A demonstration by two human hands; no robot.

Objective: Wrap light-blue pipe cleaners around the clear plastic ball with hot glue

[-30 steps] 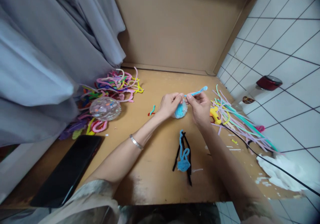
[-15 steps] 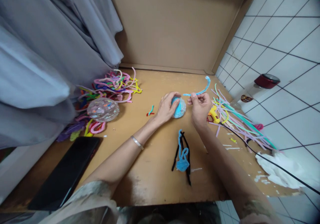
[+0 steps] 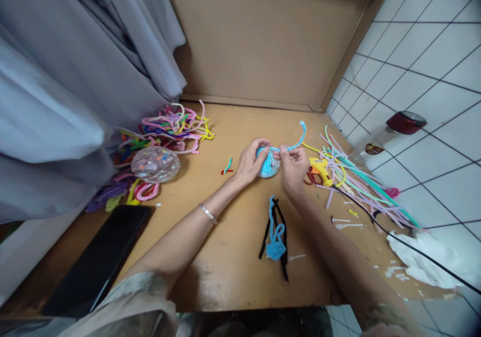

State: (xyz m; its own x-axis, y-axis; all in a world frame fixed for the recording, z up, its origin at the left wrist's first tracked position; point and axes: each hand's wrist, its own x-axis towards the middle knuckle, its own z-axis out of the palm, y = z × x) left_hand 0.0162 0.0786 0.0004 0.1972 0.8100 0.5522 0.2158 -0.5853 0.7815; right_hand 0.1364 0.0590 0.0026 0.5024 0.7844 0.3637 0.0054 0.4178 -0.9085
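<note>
My left hand (image 3: 252, 160) is wrapped round the left side of a small ball (image 3: 269, 166) partly covered in blue pipe cleaner. Between the thumb and fingers of my right hand (image 3: 293, 165) is a blue pipe cleaner (image 3: 301, 135); its free end curves up and its other end lies against the top of the ball. Nearer to me on the table rests a blue pipe cleaner piece (image 3: 275, 247) with a looped, coiled shape, over black pipe cleaners (image 3: 284, 264). Just right of my right hand lies a yellow glue gun (image 3: 321, 172).
On the left are tangled coloured pipe cleaners (image 3: 176, 126), a clear speckled ball (image 3: 155, 164) and a black phone (image 3: 99, 259). Straight pipe cleaners (image 3: 370, 182), a red-lidded jar (image 3: 391, 131), white tissue (image 3: 424, 257) and a black cord (image 3: 406, 244) are on the right.
My right hand has moved left to the ball, bringing the blue pipe cleaner's end against it. My left hand keeps its hold on the ball.
</note>
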